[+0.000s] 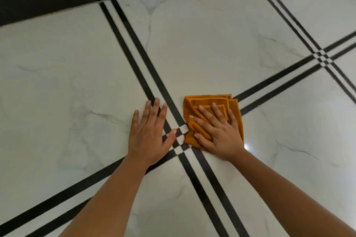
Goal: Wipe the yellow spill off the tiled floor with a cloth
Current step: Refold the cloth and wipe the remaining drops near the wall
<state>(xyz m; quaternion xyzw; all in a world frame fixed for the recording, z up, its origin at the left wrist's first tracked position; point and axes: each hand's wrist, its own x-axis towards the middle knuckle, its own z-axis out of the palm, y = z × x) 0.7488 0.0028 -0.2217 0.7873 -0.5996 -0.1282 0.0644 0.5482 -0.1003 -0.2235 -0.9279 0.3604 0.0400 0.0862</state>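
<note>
both forearms come in from the bottom edge, the left forearm [107, 198] and the right forearm [289, 188], reaching down to the floor. at the right hand [217, 132] the fingers [207, 116] are straight and spread, lying flat on top of the orange cloth [209, 100]. they press it down and do not curl round it. the cloth is folded in several layers and lies on the white tiled floor [212, 44], just right of the place where the black stripes [154, 75] cross.

the left hand [148, 136] is also flat, its fingers [154, 109] straight and a little apart, resting on the bare floor near the cloth but not touching it. it holds nothing and, i think, carries some body weight.

no yellow spill shows on the floor around. it may be under the cloth, or the wiping may be almost done; i cannot tell which.

to do this step well, the palm should give even pressure over the whole cloth. the strokes should overlap and go toward one side, so the liquid is gathered and not smeared over the stripes. when one face is dirty, turn to a clean fold. the glossy tile may be slippery where wet, so the left hand is better on a dry part.
</note>
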